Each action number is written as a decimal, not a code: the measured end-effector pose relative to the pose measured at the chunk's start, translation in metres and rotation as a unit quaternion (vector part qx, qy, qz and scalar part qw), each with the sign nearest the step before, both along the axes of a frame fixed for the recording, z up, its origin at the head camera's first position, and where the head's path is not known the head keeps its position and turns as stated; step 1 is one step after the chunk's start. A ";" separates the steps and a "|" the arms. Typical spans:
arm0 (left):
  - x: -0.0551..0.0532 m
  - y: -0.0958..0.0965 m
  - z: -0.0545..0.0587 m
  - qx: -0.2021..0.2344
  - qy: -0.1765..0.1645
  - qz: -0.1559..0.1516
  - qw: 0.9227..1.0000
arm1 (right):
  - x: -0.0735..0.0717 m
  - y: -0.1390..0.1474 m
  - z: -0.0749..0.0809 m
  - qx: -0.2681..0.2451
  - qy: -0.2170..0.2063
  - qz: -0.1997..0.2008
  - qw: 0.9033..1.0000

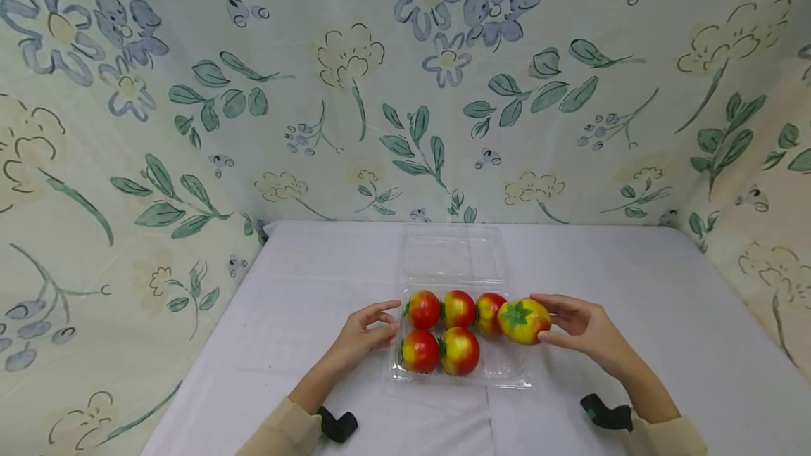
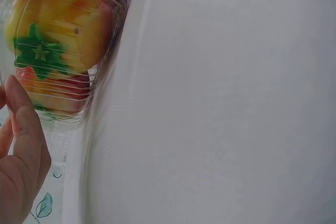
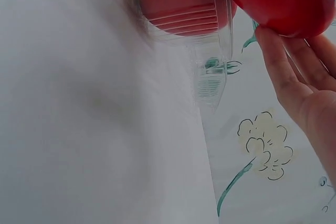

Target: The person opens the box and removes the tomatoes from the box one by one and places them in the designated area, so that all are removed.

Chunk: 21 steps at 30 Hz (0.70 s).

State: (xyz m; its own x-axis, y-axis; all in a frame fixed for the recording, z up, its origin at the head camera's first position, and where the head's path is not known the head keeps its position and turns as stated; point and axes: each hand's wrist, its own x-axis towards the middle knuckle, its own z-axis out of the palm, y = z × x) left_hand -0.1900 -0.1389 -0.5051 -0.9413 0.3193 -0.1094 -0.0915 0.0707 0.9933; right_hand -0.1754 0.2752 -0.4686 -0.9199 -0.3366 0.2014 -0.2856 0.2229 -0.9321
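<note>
Here, a person's right hand (image 1: 581,326) is holding a glossy red-and-yellow fruit (image 1: 538,326) at the right edge of a clear plastic box (image 1: 503,363) — thumb and fingers clamping its sides. Probably light, firm and a little slippery, it is likely offering its surest hold around the rounded middle, away from the green leafy cap (image 1: 518,313). The box's base is carrying five similar fruits (image 1: 423,309) — three behind, two in front — while its lid (image 1: 437,253) is lying folded back. The left hand (image 1: 364,333) is resting at the box's left side, fingers loosely bent and apart.
</note>
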 end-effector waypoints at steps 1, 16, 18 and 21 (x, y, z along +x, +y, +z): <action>0.000 0.000 0.000 0.000 0.000 0.000 1.000 | 0.000 0.000 0.000 0.001 0.000 -0.003 1.000; -0.001 -0.001 -0.001 0.004 -0.004 0.000 1.000 | -0.005 0.006 -0.001 0.005 -0.008 -0.040 0.999; -0.001 0.000 -0.001 0.003 -0.005 0.000 1.000 | -0.006 0.007 -0.002 0.009 -0.009 -0.049 0.999; -0.001 0.000 -0.001 0.003 -0.005 0.000 1.000 | -0.007 0.010 -0.004 0.008 -0.011 -0.058 0.998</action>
